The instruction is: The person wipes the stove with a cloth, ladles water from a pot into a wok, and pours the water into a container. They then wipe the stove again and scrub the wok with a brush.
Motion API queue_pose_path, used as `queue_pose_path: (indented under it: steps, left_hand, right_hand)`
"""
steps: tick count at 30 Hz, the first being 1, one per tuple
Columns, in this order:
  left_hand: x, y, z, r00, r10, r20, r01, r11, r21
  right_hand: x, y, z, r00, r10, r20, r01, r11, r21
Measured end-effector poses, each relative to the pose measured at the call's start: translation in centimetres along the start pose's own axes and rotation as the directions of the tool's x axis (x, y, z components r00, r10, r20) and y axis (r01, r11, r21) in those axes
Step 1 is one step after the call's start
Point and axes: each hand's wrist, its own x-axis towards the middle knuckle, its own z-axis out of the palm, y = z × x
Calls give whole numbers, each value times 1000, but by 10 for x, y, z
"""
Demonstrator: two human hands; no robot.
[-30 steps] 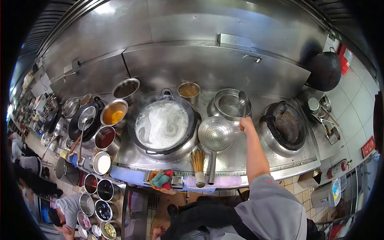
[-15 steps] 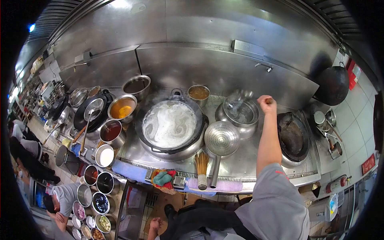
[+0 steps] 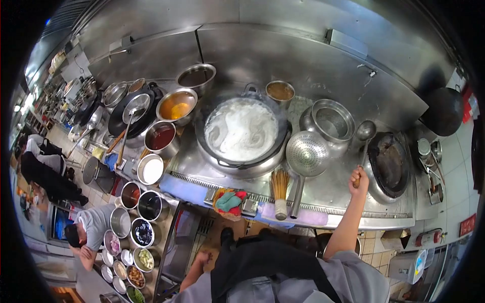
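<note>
My right hand [image 3: 359, 181] is closed round the wooden handle of a ladle [image 3: 366, 131], whose bowl is raised between the metal water pot [image 3: 332, 121] and the dark wok [image 3: 389, 164] at the right. Low in the view my left hand [image 3: 204, 257] hangs near my body, away from the stove; its fingers look loosely curled and are too small to read. A large wok of white, foamy liquid [image 3: 241, 129] stands in the middle. Beside it lie a perforated strainer [image 3: 307, 153] and a bamboo brush [image 3: 280, 194] on the front edge.
Bowls of orange liquid [image 3: 177, 105] and red sauce [image 3: 161, 137] stand left of the big wok. Containers of ingredients [image 3: 143, 232] fill the lower left, where a co-worker [image 3: 96, 224] leans over. Coloured cloths [image 3: 229, 202] lie on the front ledge. A wok [image 3: 441, 110] hangs at the right.
My right hand has come down and back from beside the water pot, bringing the ladle from over the pot to its right. The head view has shifted. My left hand still hangs low.
</note>
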Motion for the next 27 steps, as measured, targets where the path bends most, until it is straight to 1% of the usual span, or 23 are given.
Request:
queue_pose_path:
  steps: [1,2,3,4,6,7,8,10,11,12,14,15,16,17,18,19,20,21,22,24,25,26,27]
  left_hand:
    - [11,-3,-12,991,128,45,-135,936,325]
    - [14,7,-32,961,237,140,-272,749,604]
    - [16,17,-49,974,128,185,-206,840,502]
    - [17,62,-71,972,28,232,-121,910,396]
    - [46,77,-94,930,137,340,-261,899,352]
    - [42,119,-111,942,34,333,-130,954,271]
    - [32,170,-126,940,-71,335,6,982,191]
    - [40,215,-137,960,211,186,-253,938,237]
    - [41,239,-141,909,411,63,-413,876,250]
    - [39,263,-145,804,591,-63,-554,783,282]
    - [41,314,-161,846,525,-99,-503,845,184]
    - [49,331,-167,717,673,-183,-626,737,255]
    - [58,348,-174,552,796,-248,-722,605,336]
    - [60,370,-182,389,864,-319,-776,494,393]
    - [62,392,-189,208,902,-378,-806,377,456]
    - [67,408,-194,192,903,-384,-809,367,459]
    - [70,419,-197,214,911,-354,-791,374,485]
    - [70,424,-198,242,915,-322,-769,383,511]
    - [74,424,-196,241,915,-325,-767,384,514]
    - [95,426,-191,521,829,-206,-677,548,491]
    - [103,426,-189,548,817,-178,-652,551,522]
    - [113,423,-186,535,826,-178,-656,540,527]
    - [123,418,-181,507,844,-174,-664,511,546]
  right_hand:
    - [-10,10,-4,1000,5,-19,-5,1000,-2]
    - [-23,21,-11,990,-94,-103,54,940,-336]
    - [-37,30,-18,967,-207,-149,66,767,-638]
    - [-54,32,-18,964,-212,-163,60,765,-641]
    - [-100,40,-10,968,-163,-191,-17,717,-697]
    - [-117,56,-19,963,-197,-186,19,735,-678]
    - [-131,71,-29,965,-172,-197,-20,704,-710]
    - [-172,103,-22,958,-217,-187,-52,510,-858]
    - [-178,116,-42,960,-255,-115,-12,376,-927]
    - [-167,136,-93,909,-392,138,180,71,-981]
    - [-187,162,-95,834,-450,320,353,-12,-935]
    - [-198,171,-90,827,-458,324,361,-9,-933]
    - [-212,175,-83,878,-399,266,246,-101,-964]
    - [-222,180,-75,916,-348,198,134,-199,-971]
    - [-226,188,-76,909,-351,222,132,-264,-955]
    - [-231,195,-67,925,-343,163,64,-282,-957]
    - [-238,201,-58,939,-328,99,-6,-302,-953]
    - [-239,208,-59,938,-335,84,-23,-303,-953]
    - [-240,213,-60,939,-333,88,-18,-303,-953]
    - [-237,218,-61,919,-339,201,80,-340,-937]
    - [-228,222,-80,878,-371,303,182,-327,-927]
    - [-213,219,-101,871,-382,308,186,-322,-928]
    - [-202,216,-120,920,-368,136,103,-108,-989]
